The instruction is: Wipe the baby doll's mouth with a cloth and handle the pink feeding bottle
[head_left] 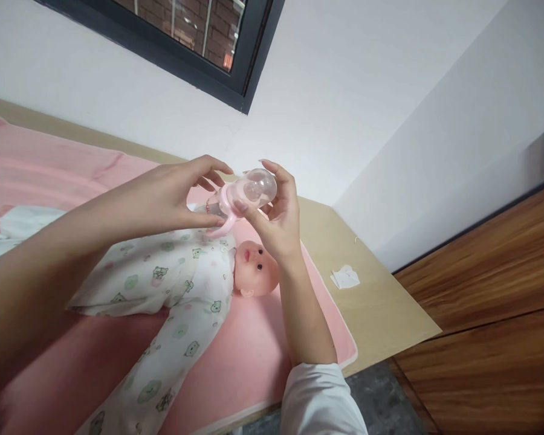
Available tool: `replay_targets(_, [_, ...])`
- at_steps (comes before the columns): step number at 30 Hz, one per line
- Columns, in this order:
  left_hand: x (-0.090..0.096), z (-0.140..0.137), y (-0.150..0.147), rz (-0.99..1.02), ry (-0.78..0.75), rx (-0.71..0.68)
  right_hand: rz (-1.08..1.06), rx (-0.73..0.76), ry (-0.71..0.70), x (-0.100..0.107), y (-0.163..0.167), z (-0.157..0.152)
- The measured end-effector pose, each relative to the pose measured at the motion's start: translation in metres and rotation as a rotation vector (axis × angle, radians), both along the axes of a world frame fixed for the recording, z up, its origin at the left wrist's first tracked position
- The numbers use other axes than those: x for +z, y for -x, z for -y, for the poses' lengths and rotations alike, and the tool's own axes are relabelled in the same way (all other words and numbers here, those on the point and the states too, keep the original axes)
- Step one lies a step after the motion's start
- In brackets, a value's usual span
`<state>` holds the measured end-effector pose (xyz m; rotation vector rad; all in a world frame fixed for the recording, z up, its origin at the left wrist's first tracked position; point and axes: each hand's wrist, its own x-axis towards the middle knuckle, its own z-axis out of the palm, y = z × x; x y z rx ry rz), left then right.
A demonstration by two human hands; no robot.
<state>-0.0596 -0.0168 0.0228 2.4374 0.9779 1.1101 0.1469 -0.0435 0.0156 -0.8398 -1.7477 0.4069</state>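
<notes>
A baby bottle (231, 198) with a pink collar, pink handles and a clear dome cap (259, 185) is held tilted above a baby doll (254, 272). My left hand (185, 193) grips the bottle's body from the left, thumb by the handle. Around the collar and cap, the fingers and thumb of my right hand (281, 217) are closed from the right. Below, the doll lies on its back in a white suit (176, 290) with green animal prints, its head toward the right. Some of my fingertips are hidden behind the bottle.
A pink mat (249, 356) lies under the doll on a wooden table (381, 314). White folded cloth or paper (345, 277) rests on the table at right. White fabric (31, 223) is at far left. Beyond are a dark window frame (249, 72) and wooden panels (489, 284).
</notes>
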Motion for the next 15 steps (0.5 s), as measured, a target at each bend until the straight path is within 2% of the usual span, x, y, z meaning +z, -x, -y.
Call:
replay_targets(7, [0.004,0.009,-0.008,-0.108,0.212,-0.051,0.080,-0.018,0.006,-0.011,0.024,0.006])
replay_targets(11, [0.009,0.016,-0.011,-0.159,0.183,0.031,0.097,-0.010,0.020,-0.013,0.023,0.003])
replay_targets(15, [0.013,0.019,-0.013,-0.267,0.067,0.162,0.114,-0.046,0.035,-0.008,0.015,0.003])
